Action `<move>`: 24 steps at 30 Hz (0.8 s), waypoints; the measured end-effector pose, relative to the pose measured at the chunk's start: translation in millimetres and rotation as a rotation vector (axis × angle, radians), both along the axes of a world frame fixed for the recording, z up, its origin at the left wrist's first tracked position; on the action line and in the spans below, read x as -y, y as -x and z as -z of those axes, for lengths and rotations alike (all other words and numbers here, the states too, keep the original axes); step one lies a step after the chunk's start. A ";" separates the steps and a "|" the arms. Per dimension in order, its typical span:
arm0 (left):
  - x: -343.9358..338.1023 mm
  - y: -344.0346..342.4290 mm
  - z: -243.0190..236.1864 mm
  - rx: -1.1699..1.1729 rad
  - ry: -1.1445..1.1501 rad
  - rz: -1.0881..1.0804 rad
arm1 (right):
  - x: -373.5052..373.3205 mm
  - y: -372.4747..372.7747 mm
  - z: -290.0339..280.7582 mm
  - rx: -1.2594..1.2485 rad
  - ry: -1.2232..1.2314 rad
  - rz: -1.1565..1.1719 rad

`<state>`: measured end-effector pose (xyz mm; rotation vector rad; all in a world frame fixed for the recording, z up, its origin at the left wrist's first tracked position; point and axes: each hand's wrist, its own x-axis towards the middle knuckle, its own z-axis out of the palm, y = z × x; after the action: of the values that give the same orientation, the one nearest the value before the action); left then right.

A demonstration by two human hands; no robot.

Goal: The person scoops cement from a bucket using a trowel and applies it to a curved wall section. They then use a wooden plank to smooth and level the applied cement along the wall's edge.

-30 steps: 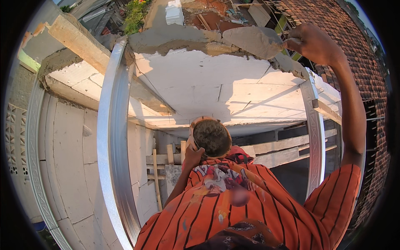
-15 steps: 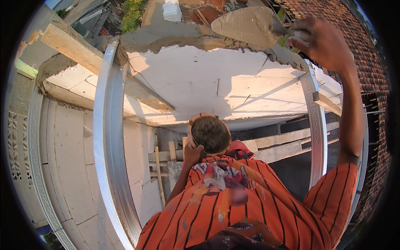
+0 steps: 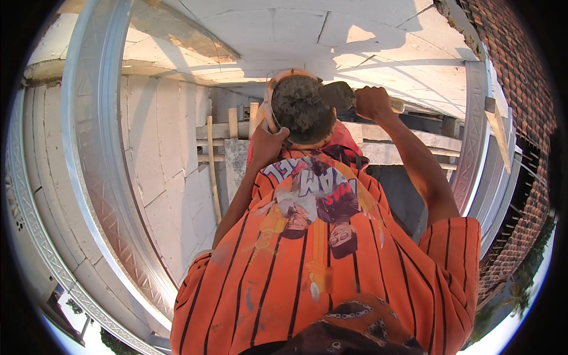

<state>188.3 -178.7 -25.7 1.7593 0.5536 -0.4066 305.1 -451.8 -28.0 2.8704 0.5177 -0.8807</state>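
Note:
My left hand [image 3: 270, 144] grips the near left rim of a round bucket [image 3: 274, 97] held in front of my body. Grey wet mortar [image 3: 299, 109] fills the bucket, its surface rough and lumpy. In my right hand [image 3: 374, 104] is a trowel [image 3: 338, 95], its handle end showing past the far side of the fist. The trowel's blade reaches over the bucket's right rim, and its tip is at the mortar. Whether the tip is sunk into the mortar, I cannot tell.
A pale block wall [image 3: 284, 35] rises ahead. Metal channel posts stand at left [image 3: 112, 154] and right [image 3: 473, 136]. Wooden planks [image 3: 408, 139] lie below, beyond the bucket. A tiled roof [image 3: 520, 83] slopes at far right, and a short timber [image 3: 498, 136] sticks out near the right post.
My right hand has brought the trowel down from the mortar-topped wall to the bucket. The view has tilted downward, so the wall top is out of sight. My left hand keeps its grip.

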 end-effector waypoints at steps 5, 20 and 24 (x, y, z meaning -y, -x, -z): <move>-0.8 3.8 -0.7 0.045 -0.007 -0.051 | -23.7 21.6 40.0 -0.165 -0.180 0.048; -8.7 -3.9 -15.9 0.015 -0.082 0.001 | 52.6 -3.9 -162.2 -0.078 -0.816 0.146; -8.3 -7.6 -5.9 0.056 -0.014 -0.012 | 73.8 -20.6 -255.8 -0.034 -1.115 0.353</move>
<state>195.9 -170.4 -19.9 1.7746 0.5283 -0.3449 325.7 -525.6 227.8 4.0627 0.6698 -0.8494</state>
